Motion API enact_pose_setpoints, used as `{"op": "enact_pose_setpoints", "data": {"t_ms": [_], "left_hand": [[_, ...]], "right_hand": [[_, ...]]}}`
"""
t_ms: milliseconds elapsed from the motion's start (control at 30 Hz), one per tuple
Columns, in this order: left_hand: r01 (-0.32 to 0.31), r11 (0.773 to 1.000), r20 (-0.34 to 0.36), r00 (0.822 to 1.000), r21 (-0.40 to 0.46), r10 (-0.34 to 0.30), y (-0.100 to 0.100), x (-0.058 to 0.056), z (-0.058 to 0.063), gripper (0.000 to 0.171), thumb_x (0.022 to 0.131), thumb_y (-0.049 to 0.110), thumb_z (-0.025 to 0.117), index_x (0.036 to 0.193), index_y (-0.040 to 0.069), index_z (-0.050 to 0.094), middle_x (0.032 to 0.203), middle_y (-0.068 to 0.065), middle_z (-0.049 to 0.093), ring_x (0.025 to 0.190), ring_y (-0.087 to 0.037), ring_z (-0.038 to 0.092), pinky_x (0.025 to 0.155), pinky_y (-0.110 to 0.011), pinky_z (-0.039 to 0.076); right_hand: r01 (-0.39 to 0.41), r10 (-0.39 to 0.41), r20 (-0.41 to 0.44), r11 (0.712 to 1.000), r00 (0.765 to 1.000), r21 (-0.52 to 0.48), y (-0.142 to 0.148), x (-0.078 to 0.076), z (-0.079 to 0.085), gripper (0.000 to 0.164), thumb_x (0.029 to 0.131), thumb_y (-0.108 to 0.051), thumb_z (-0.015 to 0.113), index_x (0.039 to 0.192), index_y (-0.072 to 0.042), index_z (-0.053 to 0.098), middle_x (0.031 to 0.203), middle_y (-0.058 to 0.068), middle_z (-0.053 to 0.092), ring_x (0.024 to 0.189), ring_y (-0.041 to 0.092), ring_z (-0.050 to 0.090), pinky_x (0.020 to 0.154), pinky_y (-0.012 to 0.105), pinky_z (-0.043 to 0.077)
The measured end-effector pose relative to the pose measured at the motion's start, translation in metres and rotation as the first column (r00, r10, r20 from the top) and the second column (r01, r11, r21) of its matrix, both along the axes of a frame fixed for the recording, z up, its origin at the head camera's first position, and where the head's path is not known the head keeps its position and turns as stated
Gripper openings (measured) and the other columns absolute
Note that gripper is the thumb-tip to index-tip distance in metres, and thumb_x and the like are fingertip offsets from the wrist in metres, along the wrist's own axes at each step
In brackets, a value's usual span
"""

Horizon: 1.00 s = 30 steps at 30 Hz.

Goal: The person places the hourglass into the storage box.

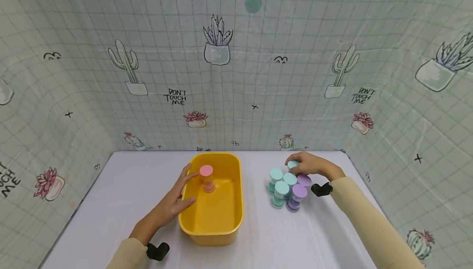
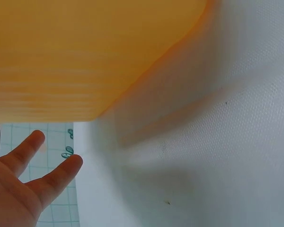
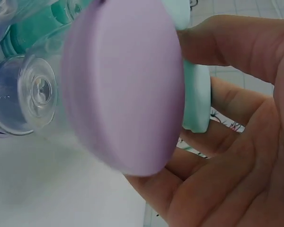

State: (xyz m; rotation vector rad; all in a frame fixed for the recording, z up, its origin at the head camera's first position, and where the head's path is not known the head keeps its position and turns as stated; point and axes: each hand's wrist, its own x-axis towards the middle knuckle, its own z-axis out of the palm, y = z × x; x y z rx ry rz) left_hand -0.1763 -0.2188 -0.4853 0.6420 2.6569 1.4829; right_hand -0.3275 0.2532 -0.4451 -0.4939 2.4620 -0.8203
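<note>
My left hand (image 1: 171, 205) rests at the left rim of a yellow bin (image 1: 210, 238), thumb and some fingers reaching over the edge. In the left wrist view, two straight fingers (image 2: 52, 182) show beside the bin's outer wall (image 2: 85, 61). Inside the bin a sand timer with pink caps (image 1: 206, 171) stands upright. On the right, my right hand (image 1: 310, 164) pinches a mint sand timer (image 1: 293, 164) by its cap at the back of a cluster. A purple cap (image 3: 128, 90) partly hides that mint cap (image 3: 197, 97) in the right wrist view.
Several mint timers (image 1: 281, 189) and two purple timers (image 1: 299, 193) stand close together in front of the right hand. White cloth (image 1: 255, 228) covers the table. A printed curtain (image 1: 255, 76) encloses the back and sides.
</note>
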Motion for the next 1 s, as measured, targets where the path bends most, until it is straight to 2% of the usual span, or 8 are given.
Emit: {"op": "enact_pose_setpoints", "data": {"t_ms": [100, 233, 367, 500, 567, 767, 867, 1000], "left_hand": [[0.014, 1.0, -0.019, 1.0, -0.004, -0.014, 0.0, -0.003, -0.002, 0.065, 0.099, 0.033, 0.058, 0.158, 0.02, 0.034, 0.175, -0.011, -0.004, 0.154, -0.053, 0.018, 0.104, -0.077, 0.041], [0.017, 1.0, -0.024, 1.0, -0.003, -0.017, 0.0, -0.006, -0.003, 0.065, 0.099, 0.033, 0.058, 0.158, 0.018, 0.034, 0.175, -0.011, -0.004, 0.154, -0.053, 0.018, 0.104, -0.076, 0.041], [0.001, 1.0, -0.004, 1.0, -0.005, -0.001, 0.0, -0.003, -0.003, 0.066, 0.098, 0.035, 0.06, 0.158, 0.021, 0.034, 0.175, -0.009, -0.004, 0.155, -0.051, 0.017, 0.105, -0.077, 0.04], [-0.015, 1.0, 0.006, 1.0, -0.007, 0.015, 0.0, 0.001, -0.002, 0.067, 0.098, 0.037, 0.06, 0.158, 0.025, 0.034, 0.175, -0.008, -0.004, 0.156, -0.05, 0.016, 0.106, -0.077, 0.038], [-0.019, 1.0, 0.008, 1.0, -0.006, 0.019, 0.0, 0.002, -0.001, 0.067, 0.098, 0.038, 0.06, 0.158, 0.026, 0.034, 0.175, -0.007, -0.004, 0.156, -0.049, 0.016, 0.106, -0.077, 0.038], [-0.015, 1.0, 0.009, 1.0, -0.011, 0.015, 0.0, 0.004, -0.001, 0.067, 0.098, 0.038, 0.06, 0.158, 0.025, 0.034, 0.175, -0.007, -0.005, 0.156, -0.051, 0.015, 0.105, -0.078, 0.038], [-0.007, 1.0, -0.002, 1.0, -0.016, 0.007, 0.0, 0.002, 0.0, 0.067, 0.098, 0.036, 0.06, 0.158, 0.024, 0.034, 0.175, -0.009, -0.004, 0.155, -0.052, 0.016, 0.105, -0.078, 0.038], [-0.002, 1.0, -0.003, 1.0, -0.019, 0.002, 0.0, 0.001, 0.002, 0.067, 0.097, 0.035, 0.06, 0.158, 0.022, 0.034, 0.175, -0.012, -0.004, 0.155, -0.053, 0.016, 0.104, -0.079, 0.038]], "right_hand": [[0.009, -0.008, 0.011, 1.0, 1.0, -0.012, -0.003, -0.004, 0.003, 0.045, 0.092, -0.019, 0.067, 0.13, 0.004, 0.06, 0.088, 0.006, 0.064, 0.077, 0.015, 0.059, 0.072, 0.029, 0.053], [0.033, -0.034, -0.016, 0.999, 0.999, -0.035, -0.009, -0.009, 0.011, 0.043, 0.095, -0.015, 0.065, 0.13, 0.007, 0.056, 0.089, 0.013, 0.066, 0.076, 0.018, 0.062, 0.072, 0.031, 0.055], [0.036, -0.046, -0.162, 0.998, 0.986, -0.06, -0.023, -0.012, 0.027, 0.038, 0.094, -0.016, 0.062, 0.126, 0.005, 0.056, 0.095, 0.017, 0.066, 0.079, 0.021, 0.062, 0.071, 0.033, 0.054], [0.026, -0.055, -0.326, 0.995, 0.944, -0.093, -0.044, -0.01, 0.055, 0.037, 0.095, -0.016, 0.062, 0.126, 0.004, 0.058, 0.105, 0.021, 0.067, 0.083, 0.023, 0.064, 0.073, 0.035, 0.053], [0.016, -0.056, -0.372, 0.994, 0.926, -0.11, -0.059, -0.007, 0.072, 0.037, 0.097, -0.017, 0.063, 0.129, 0.001, 0.059, 0.113, 0.022, 0.067, 0.085, 0.025, 0.064, 0.075, 0.037, 0.054], [-0.084, 0.036, -0.38, 0.99, 0.924, -0.112, -0.107, 0.006, 0.114, 0.039, 0.096, -0.024, 0.069, 0.132, -0.011, 0.063, 0.13, 0.015, 0.065, 0.093, 0.025, 0.061, 0.082, 0.038, 0.056], [-0.168, 0.122, -0.353, 0.98, 0.927, -0.103, -0.131, 0.011, 0.126, 0.038, 0.096, -0.026, 0.07, 0.13, -0.012, 0.064, 0.123, 0.012, 0.067, 0.094, 0.026, 0.064, 0.083, 0.036, 0.057], [-0.267, 0.237, -0.243, 0.959, 0.941, -0.099, -0.161, 0.015, 0.13, 0.034, 0.097, -0.026, 0.069, 0.129, -0.014, 0.063, 0.115, 0.01, 0.066, 0.09, 0.026, 0.067, 0.08, 0.034, 0.06]]}}
